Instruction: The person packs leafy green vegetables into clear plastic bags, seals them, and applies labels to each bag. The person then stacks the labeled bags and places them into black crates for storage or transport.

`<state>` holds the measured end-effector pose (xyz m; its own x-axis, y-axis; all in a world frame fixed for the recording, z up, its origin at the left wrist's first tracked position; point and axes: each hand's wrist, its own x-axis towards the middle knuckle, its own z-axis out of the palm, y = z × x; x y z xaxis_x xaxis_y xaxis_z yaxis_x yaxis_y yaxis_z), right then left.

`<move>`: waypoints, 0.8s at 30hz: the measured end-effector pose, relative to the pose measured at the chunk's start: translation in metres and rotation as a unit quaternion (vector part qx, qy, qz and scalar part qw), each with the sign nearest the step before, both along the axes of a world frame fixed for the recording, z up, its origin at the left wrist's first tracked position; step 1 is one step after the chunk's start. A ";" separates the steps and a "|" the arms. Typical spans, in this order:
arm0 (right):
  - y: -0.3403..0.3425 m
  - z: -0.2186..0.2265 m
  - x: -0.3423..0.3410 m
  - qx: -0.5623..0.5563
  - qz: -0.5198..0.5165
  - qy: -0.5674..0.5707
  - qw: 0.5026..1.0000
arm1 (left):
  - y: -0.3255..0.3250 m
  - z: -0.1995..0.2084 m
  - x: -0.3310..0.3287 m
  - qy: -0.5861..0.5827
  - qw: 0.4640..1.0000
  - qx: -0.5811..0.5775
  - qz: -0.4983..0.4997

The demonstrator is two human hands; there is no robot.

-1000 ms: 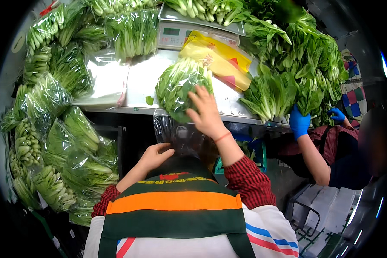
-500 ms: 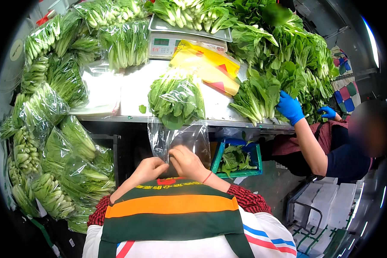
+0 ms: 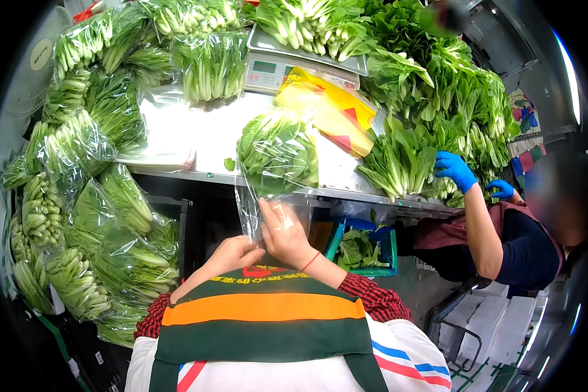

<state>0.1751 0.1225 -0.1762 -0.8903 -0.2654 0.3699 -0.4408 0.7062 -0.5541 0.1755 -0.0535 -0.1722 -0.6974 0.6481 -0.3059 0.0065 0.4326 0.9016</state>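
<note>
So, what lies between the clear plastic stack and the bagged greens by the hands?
In the head view, a small green leaf scrap lies on the table, closer to the bagged greens; the rest looks mostly bare.

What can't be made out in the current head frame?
Head view: lower end of the clear bag, hidden by the left hand and right hand.
Head view: whether the right fingers are inside the bag; glare on the film obscures this.
Head view: scale readout, too small.
Head view: crate floor, covered by leaves.
Head view: far end of the greens atop the scale, cut off by the upper edge.
</note>
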 end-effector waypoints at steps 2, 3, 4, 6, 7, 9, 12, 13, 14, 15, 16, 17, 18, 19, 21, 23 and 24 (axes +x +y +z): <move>0.001 0.006 -0.017 0.027 0.018 0.037 0.999 | 0.001 -0.001 -0.002 0.007 1.000 -0.008 -0.019; 0.002 0.014 -0.022 0.050 0.016 0.020 0.998 | 0.002 -0.001 -0.003 0.010 0.999 -0.011 -0.029; -0.002 0.017 -0.029 0.124 -0.006 0.019 0.992 | 0.005 0.009 -0.001 -0.020 1.000 0.000 -0.015; -0.007 0.019 -0.048 0.143 -0.005 0.006 0.990 | 0.009 0.009 -0.001 0.010 0.998 0.022 -0.051; -0.009 0.021 -0.058 0.152 -0.005 0.001 0.988 | 0.009 0.009 -0.001 0.027 0.997 0.033 -0.069; -0.011 0.014 -0.078 0.165 -0.019 0.075 0.983 | 0.013 0.011 0.001 0.036 0.992 0.061 -0.102; -0.018 0.012 -0.109 0.202 -0.039 0.080 0.975 | 0.017 0.013 -0.002 0.006 0.991 0.043 -0.124; -0.020 0.013 -0.115 0.231 -0.034 0.048 0.971 | 0.018 0.015 -0.003 0.005 0.992 0.038 -0.123; -0.022 0.015 -0.120 0.260 -0.029 0.016 0.965 | 0.019 0.017 -0.004 0.003 0.992 0.033 -0.122; -0.024 0.016 -0.125 0.288 -0.025 -0.015 0.957 | 0.018 0.020 -0.007 0.000 0.990 0.022 -0.137; -0.025 0.002 -0.130 0.310 -0.034 -0.006 0.950 | 0.017 0.024 -0.011 -0.003 0.988 0.011 -0.153; -0.021 -0.002 -0.131 0.335 -0.021 0.013 0.942 | 0.016 0.026 -0.017 -0.006 0.986 0.000 -0.169; -0.017 0.000 -0.129 0.361 -0.005 0.033 0.932 | 0.011 0.026 -0.026 -0.015 0.985 0.015 -0.169; -0.011 -0.001 -0.128 0.387 0.011 0.051 0.921 | 0.005 0.022 -0.038 -0.024 0.985 0.029 -0.168; -0.001 -0.020 -0.133 0.208 0.008 0.106 0.972 | -0.008 -0.004 -0.066 -0.125 0.966 0.215 0.073; -0.008 -0.009 -0.128 0.111 -0.047 0.039 0.992 | -0.019 -0.037 -0.117 -0.105 0.944 0.134 0.284; -0.008 -0.008 -0.130 0.109 -0.054 0.033 0.992 | -0.012 -0.032 -0.138 -0.144 0.898 0.189 0.370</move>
<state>0.0448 0.1141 -0.1838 -0.8939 -0.2496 0.3724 -0.3860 0.8509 -0.3563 0.0375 -0.0659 -0.2046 -0.9073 0.1362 -0.3978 -0.4133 -0.1151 0.9033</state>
